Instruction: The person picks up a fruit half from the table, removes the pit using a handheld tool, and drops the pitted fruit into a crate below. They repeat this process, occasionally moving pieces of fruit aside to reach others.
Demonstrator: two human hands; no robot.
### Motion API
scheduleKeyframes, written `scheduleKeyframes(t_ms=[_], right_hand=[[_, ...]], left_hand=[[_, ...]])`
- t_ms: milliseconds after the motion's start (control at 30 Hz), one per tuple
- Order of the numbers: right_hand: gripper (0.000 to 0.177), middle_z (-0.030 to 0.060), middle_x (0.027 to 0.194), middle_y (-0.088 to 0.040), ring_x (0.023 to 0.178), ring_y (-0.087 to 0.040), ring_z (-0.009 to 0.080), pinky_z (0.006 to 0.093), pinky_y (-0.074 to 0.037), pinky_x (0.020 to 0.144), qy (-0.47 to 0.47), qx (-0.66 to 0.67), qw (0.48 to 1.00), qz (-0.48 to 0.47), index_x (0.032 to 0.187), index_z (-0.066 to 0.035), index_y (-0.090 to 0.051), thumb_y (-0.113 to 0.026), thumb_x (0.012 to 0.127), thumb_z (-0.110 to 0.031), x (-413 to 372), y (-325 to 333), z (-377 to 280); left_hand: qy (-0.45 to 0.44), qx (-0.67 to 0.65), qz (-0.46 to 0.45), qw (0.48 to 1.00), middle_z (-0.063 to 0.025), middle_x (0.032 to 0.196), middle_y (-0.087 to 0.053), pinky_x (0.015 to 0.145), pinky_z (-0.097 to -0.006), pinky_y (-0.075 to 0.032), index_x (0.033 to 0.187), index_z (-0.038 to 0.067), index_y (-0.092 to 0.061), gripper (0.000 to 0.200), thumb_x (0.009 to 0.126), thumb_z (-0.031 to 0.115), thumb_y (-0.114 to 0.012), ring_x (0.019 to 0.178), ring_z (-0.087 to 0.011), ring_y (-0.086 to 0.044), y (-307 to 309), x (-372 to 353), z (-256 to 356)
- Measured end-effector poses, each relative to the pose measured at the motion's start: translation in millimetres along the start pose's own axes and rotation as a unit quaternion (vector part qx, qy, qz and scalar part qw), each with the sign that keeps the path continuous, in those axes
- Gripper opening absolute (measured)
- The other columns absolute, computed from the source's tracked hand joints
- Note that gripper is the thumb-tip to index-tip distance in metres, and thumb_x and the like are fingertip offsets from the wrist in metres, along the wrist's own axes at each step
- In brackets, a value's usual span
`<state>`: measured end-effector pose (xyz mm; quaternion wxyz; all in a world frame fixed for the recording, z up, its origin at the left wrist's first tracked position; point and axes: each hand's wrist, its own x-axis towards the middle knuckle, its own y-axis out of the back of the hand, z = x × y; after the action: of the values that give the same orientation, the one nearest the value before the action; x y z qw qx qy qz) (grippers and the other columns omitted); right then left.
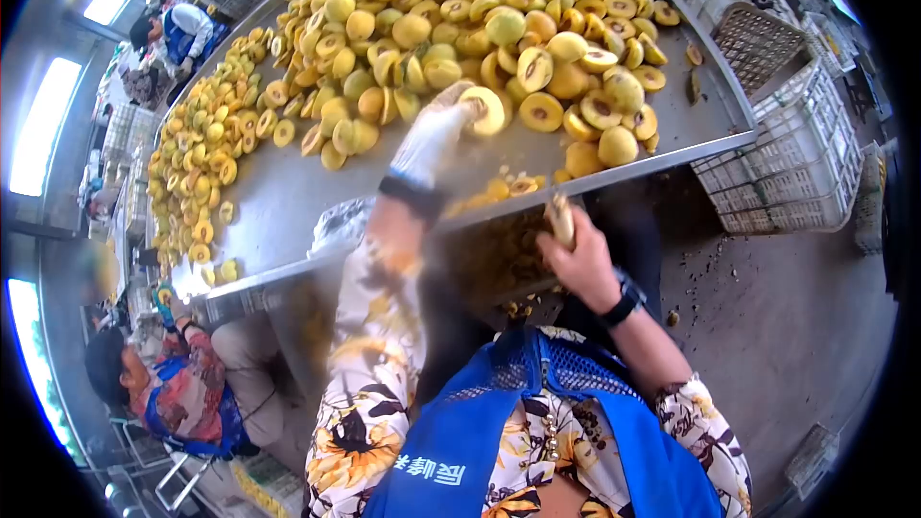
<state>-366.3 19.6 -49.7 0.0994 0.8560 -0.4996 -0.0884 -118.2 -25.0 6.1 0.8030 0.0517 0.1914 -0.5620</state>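
My left hand [434,134], in a white glove, is closed on a peach half [489,112] with its cut face showing. It is above the near part of a large heap of halved yellow peaches [413,31] on a metal table [278,216]. Just off the table's front edge, my right hand [587,264] is bare and wraps round the pale handle of a small knife [560,219]. The blade is thin and blurred, so its shape is hard to make out. A few peach pieces [499,188] lie along the edge between my hands.
White plastic crates [782,158] stand right of the table, with a brown basket [758,43] on top. A crumpled plastic bag [341,225] lies at the front rim. One person [187,388] sits at left; another [187,34] is farther back. Scraps dot the floor [758,326].
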Motion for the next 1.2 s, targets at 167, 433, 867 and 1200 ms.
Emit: scheduleKeyframes(t_ms=[167,433,867,1200], right_hand=[[0.037,0.0026,0.068,-0.057,0.047,-0.047,0.0052,0.0179,-0.037,0.042,-0.031,0.187,0.976,-0.104,0.120,-0.004,-0.046,-0.058,0.086,-0.013,35,-22,-31],[0.025,-0.0012,0.063,-0.048,0.041,-0.038,0.0054,0.0186,-0.031,0.037,-0.219,0.428,0.859,-0.173,0.110,-0.008,-0.051,-0.056,0.092,-0.025,-5,-76,-43],[0.026,0.0247,0.070,-0.058,0.069,-0.057,0.0442,0.0462,-0.045,0.061,-0.030,-0.093,0.968,-0.231,0.095,0.000,-0.045,-0.058,0.083,-0.018,-45,-76,-42],[0.023,0.0286,0.072,-0.057,0.073,-0.055,0.0465,0.0502,-0.043,0.062,0.004,-0.136,0.964,-0.230,0.093,0.001,-0.042,-0.057,0.082,-0.013,-53,-68,-39]], left_hand=[[0.053,0.000,-0.008,0.999,-0.0077,0.097,-0.063,0.047,-0.0244,-0.050,0.127,0.005,-0.044,0.042,0.089,0.019,-0.055,0.069,-0.0147,-0.064,3,-108,-9],[-0.091,-0.258,0.167,0.947,-0.0114,0.127,-0.049,0.098,-0.0310,-0.040,0.131,-0.004,-0.037,0.046,0.099,0.028,-0.038,0.114,-0.0202,-0.049,-14,-149,-81],[-0.065,-0.376,0.262,0.886,-0.0093,0.088,-0.063,0.062,-0.0293,-0.052,0.105,0.007,-0.057,0.047,0.094,0.048,-0.038,0.072,-0.0207,-0.063,0,-159,-115],[-0.133,-0.292,0.201,0.925,-0.0079,0.087,-0.059,0.060,-0.0262,-0.048,0.104,0.004,-0.056,0.039,0.096,0.040,-0.041,0.072,-0.0158,-0.058,-10,-173,-108]])
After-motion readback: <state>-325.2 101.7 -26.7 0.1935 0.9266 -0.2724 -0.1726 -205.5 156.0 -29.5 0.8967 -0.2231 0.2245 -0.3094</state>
